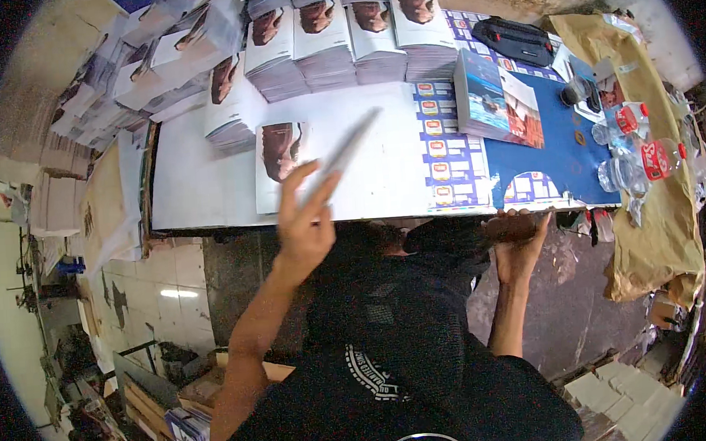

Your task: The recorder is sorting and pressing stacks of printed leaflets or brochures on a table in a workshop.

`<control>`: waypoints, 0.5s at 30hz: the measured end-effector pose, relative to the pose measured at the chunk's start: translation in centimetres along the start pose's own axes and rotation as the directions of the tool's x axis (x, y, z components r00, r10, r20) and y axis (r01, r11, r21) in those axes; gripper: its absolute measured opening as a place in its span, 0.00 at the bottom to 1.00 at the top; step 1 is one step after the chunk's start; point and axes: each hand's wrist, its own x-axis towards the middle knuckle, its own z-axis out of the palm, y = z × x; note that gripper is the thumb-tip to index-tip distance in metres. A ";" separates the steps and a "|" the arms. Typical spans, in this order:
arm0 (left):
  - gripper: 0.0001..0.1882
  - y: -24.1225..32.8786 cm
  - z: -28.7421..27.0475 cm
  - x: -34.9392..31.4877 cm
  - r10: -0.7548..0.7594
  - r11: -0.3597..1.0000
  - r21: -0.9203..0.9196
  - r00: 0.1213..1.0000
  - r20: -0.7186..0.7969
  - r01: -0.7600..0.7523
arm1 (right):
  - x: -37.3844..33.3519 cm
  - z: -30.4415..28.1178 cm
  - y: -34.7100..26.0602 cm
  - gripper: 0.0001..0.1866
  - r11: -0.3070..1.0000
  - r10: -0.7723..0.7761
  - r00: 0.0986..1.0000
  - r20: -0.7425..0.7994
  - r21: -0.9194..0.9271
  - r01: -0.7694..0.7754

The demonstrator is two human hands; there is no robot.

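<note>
My left hand (303, 231) is raised over the near edge of the white table and pinches a thin booklet (348, 148), seen nearly edge-on and smeared by motion. Below and behind it a single booklet (273, 173) with a portrait on its cover lies flat on the table. At the table's front edge, further right, my right hand (518, 247) has its fingers curled beside a dark brown rounded shape (509, 228). What that shape is, and whether the hand grips it, I cannot make out. A stack of the portrait booklets (231, 107) stands just beyond the flat one.
Several tall booklet stacks (322, 48) line the back, with looser piles (169, 62) at left. To the right are colourful booklets (495, 103), a black pouch (512, 42), plastic bottles (637, 167) and brown wrapping paper (653, 238). A blue sheet (560, 171) covers the table's right end.
</note>
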 end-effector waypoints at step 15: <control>0.25 -4.5 -2.9 -0.8 -0.196 0.975 -0.057 0.950 0.244 0.216 | 13.3 10.6 -2.1 0.41 -0.578 0.254 0.798 0.547 -0.576 0.579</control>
